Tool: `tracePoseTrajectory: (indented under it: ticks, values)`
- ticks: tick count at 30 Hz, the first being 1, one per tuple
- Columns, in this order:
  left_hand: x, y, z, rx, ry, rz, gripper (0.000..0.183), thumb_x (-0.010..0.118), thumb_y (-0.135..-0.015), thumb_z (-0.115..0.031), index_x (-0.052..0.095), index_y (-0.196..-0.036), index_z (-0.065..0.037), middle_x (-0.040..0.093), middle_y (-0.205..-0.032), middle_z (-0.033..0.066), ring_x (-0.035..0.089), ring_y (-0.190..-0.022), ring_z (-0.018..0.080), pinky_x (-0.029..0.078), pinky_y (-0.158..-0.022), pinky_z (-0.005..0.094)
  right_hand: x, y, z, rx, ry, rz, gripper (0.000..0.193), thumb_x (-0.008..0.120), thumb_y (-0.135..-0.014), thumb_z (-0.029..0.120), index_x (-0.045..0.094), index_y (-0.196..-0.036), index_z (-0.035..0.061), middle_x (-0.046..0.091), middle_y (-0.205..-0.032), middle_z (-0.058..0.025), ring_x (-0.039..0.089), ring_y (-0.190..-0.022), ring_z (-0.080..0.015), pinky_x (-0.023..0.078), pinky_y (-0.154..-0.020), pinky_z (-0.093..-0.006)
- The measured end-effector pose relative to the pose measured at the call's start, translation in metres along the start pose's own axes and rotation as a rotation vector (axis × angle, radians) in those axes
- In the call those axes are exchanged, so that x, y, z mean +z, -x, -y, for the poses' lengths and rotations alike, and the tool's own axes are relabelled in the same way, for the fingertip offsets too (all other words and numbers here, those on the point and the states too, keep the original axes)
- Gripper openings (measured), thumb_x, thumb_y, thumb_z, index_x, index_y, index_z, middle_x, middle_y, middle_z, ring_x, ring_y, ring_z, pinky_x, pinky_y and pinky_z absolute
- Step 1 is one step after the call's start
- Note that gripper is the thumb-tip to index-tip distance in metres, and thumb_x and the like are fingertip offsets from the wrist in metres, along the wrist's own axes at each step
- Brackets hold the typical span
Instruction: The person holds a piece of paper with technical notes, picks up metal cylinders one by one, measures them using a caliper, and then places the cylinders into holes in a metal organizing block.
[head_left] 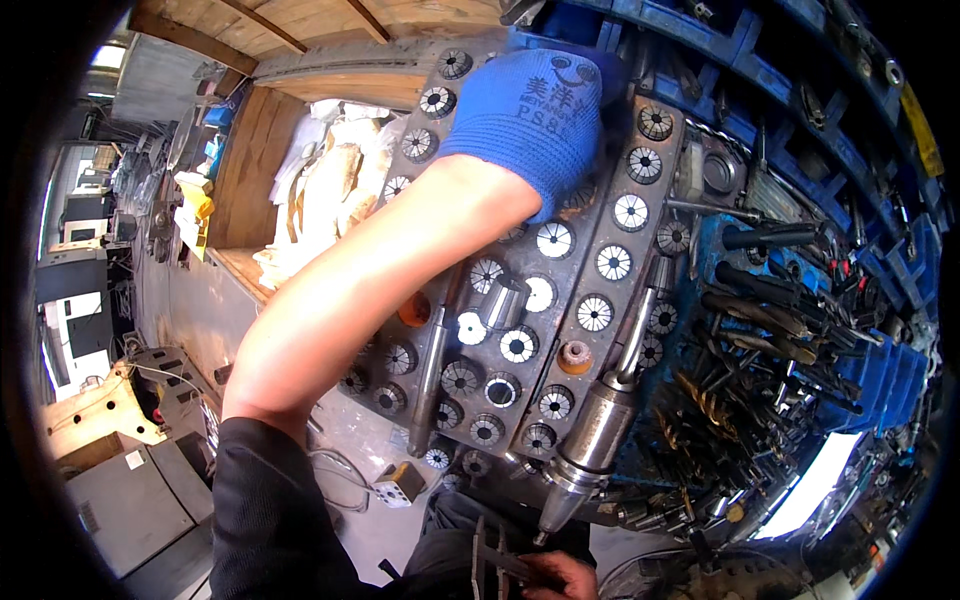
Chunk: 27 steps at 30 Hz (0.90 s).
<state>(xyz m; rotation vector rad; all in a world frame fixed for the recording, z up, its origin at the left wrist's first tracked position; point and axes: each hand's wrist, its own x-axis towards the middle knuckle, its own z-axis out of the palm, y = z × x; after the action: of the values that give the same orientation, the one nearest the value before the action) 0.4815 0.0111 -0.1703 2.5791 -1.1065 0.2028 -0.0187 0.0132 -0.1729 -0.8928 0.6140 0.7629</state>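
Note:
My left hand (530, 115), in a blue knit glove, reaches over the far part of a grey metal rack (590, 255) that holds several round slotted collets (555, 239). Only the back of the glove shows; its fingers are hidden. At the lower edge, my bare right hand (568, 577) is closed on a flat metal tool with jaws that looks like a caliper (490, 560). A tapered collet (504, 301) lies tipped on the rack, near a slim metal rod (430, 375). A tool holder (595, 430) rests across the rack's near right edge.
Many drill bits and cutters (740, 400) are heaped at the right, beside blue bins (850, 110). A wooden box (245, 165) with crumpled paper stands at the left. Below it is a grey cabinet (135, 510). A small rusty ring-like part (575, 356) sits on the rack.

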Motion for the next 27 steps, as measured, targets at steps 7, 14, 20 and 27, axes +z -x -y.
tracePoseTrajectory:
  ticks: [7, 14, 20, 27]
  values:
    - [0.001, -0.012, -0.033, 0.307, -0.305, -0.256, 0.011, 0.062, -0.080, -0.014, 0.071, -0.087, -0.013, 0.070, -0.081, 0.0098, 0.070, -0.078, 0.0269, 0.054, -0.064, 0.0416, 0.002, -0.002, -0.001, -0.044, -0.046, -0.013, 0.058, 0.073, -0.088, 0.012, 0.046, -0.138, 0.0018, 0.057, -0.131, -0.0129, 0.053, -0.122, -0.0222, 0.044, -0.102, -0.0393]
    - [0.017, -0.045, -0.055, 0.452, -0.280, -0.134, 0.025, 0.063, -0.086, -0.033, 0.071, -0.107, -0.021, 0.068, -0.104, 0.0051, 0.065, -0.099, 0.0274, 0.054, -0.083, 0.0429, 0.002, 0.001, -0.002, -0.103, -0.125, 0.018, 0.058, 0.072, -0.089, 0.013, 0.046, -0.139, 0.0016, 0.056, -0.131, -0.0127, 0.052, -0.123, -0.0219, 0.043, -0.103, -0.0393]
    - [0.044, -0.048, -0.061, 0.590, -0.096, -0.165, 0.033, 0.056, -0.094, -0.030, 0.065, -0.119, -0.011, 0.065, -0.119, 0.0114, 0.063, -0.109, 0.0327, 0.052, -0.088, 0.0460, 0.001, -0.001, -0.002, -0.169, -0.205, 0.054, 0.058, 0.072, -0.089, 0.014, 0.046, -0.139, 0.0015, 0.056, -0.132, -0.0126, 0.051, -0.125, -0.0216, 0.042, -0.104, -0.0393]
    - [0.024, -0.052, -0.055, 0.353, -0.276, 0.261, 0.035, 0.056, -0.094, -0.030, 0.061, -0.123, -0.012, 0.065, -0.118, 0.0118, 0.061, -0.111, 0.0320, 0.049, -0.093, 0.0447, -0.001, -0.001, -0.017, -0.151, -0.231, 0.033, 0.061, 0.073, -0.088, 0.018, 0.045, -0.139, 0.0011, 0.056, -0.133, -0.0127, 0.051, -0.125, -0.0218, 0.042, -0.104, -0.0393]
